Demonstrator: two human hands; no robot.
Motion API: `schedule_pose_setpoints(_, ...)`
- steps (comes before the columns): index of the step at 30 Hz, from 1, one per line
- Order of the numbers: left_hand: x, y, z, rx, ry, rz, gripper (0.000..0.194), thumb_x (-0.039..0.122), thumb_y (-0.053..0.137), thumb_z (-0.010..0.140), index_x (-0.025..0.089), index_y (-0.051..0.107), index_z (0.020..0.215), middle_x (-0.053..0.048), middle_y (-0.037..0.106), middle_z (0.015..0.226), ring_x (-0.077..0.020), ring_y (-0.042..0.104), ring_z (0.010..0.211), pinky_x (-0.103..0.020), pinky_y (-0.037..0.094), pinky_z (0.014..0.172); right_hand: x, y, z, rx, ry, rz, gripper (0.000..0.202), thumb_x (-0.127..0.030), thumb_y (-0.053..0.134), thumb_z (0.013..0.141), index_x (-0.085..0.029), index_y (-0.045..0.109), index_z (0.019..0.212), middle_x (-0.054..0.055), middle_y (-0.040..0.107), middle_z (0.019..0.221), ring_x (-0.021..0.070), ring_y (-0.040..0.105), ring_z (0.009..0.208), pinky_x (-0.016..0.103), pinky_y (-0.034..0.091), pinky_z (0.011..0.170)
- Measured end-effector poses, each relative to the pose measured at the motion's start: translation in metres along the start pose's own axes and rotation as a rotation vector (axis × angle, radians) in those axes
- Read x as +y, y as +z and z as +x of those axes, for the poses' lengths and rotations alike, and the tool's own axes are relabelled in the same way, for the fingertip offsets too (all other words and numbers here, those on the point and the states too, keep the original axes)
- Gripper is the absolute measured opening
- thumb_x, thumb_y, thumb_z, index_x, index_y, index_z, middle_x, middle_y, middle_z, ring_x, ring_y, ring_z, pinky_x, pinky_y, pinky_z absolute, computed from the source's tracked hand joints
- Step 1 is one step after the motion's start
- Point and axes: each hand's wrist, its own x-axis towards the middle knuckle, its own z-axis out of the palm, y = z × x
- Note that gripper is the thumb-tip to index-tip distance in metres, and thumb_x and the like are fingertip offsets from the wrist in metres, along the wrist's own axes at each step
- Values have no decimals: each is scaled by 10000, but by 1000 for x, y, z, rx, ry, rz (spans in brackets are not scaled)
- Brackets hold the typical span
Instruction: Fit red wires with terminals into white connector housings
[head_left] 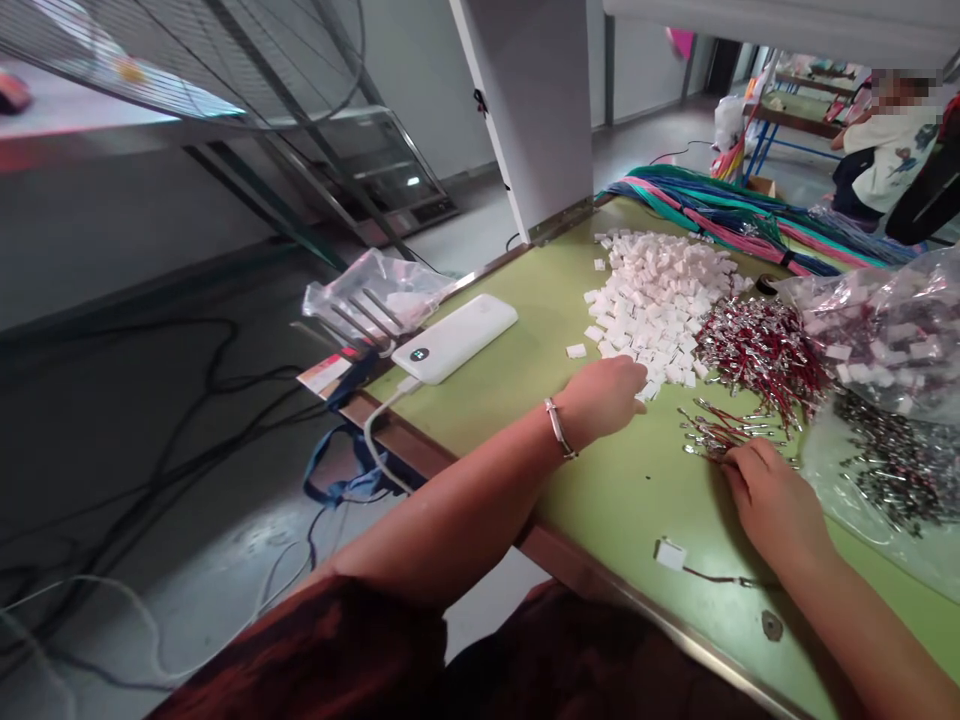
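Note:
My left hand (606, 398), with a bracelet at the wrist, reaches the near edge of a heap of white plastic connector housings (660, 300). Its fingers are curled together, and what they hold, if anything, is hidden. My right hand (776, 495) has its thumb and fingers pinched at a small bunch of red wires with metal terminals (731, 428). Behind that bunch lies a larger pile of red terminal wires (765, 350). Nearer the table's front edge rests one white housing (670, 554) with a dark wire (712, 578) running from it under my right forearm.
A white power bank (456, 338) with a cable lies at the table's left. Plastic bags of housings (892, 330) and dark terminal wires (900, 460) are at the right. Bundled coloured wires (712, 215) line the back. A person (892, 150) sits farther off.

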Motion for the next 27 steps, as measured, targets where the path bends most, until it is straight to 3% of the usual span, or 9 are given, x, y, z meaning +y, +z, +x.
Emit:
schedule_pose_setpoints(4,3,3,-1,60,98,-101,144,265,664,827,139,619,879,-87,631,941,-194,574,832,-271,394,663,-4,-4,-1,-55,22,-63,169,-228,434,927,-194,565,825,78,622,883,174,561,576,293,324,491)
schedule_pose_setpoints(7,9,6,-3,98,162,-414,152,285,674,798,155,600,820,-29,626,797,-143,547,723,-257,394,635,2,-9,-6,9,73,74,150,-264,426,922,-209,532,830,56,645,794,190,583,581,289,348,501)
schedule_pose_setpoints(11,20,16,-2,-142,130,-1059,155,278,663,772,147,595,820,2,626,689,-102,562,593,-253,447,596,10,-18,-12,36,149,398,155,-342,453,930,-228,528,856,-13,636,649,155,580,524,256,413,509)
schedule_pose_setpoints(14,26,26,1,-261,81,-1347,156,249,673,768,133,623,859,-13,660,719,-87,574,574,-251,449,580,8,-24,-12,65,160,541,181,-356,474,929,-223,584,874,-25,635,631,134,593,535,226,452,530)
schedule_pose_setpoints(19,28,35,2,-309,101,-1520,205,222,731,754,131,674,929,-15,683,733,-73,574,568,-228,425,556,-2,-32,-9,121,73,528,199,-327,520,905,-217,658,811,-30,637,600,120,575,514,215,440,525)
schedule_pose_setpoints(27,29,35,0,-360,90,-1580,272,168,713,778,158,711,1051,-15,689,713,-85,598,561,-234,435,565,-1,-34,-12,151,98,483,217,-339,546,888,-214,647,743,-32,608,591,111,519,488,217,398,492)
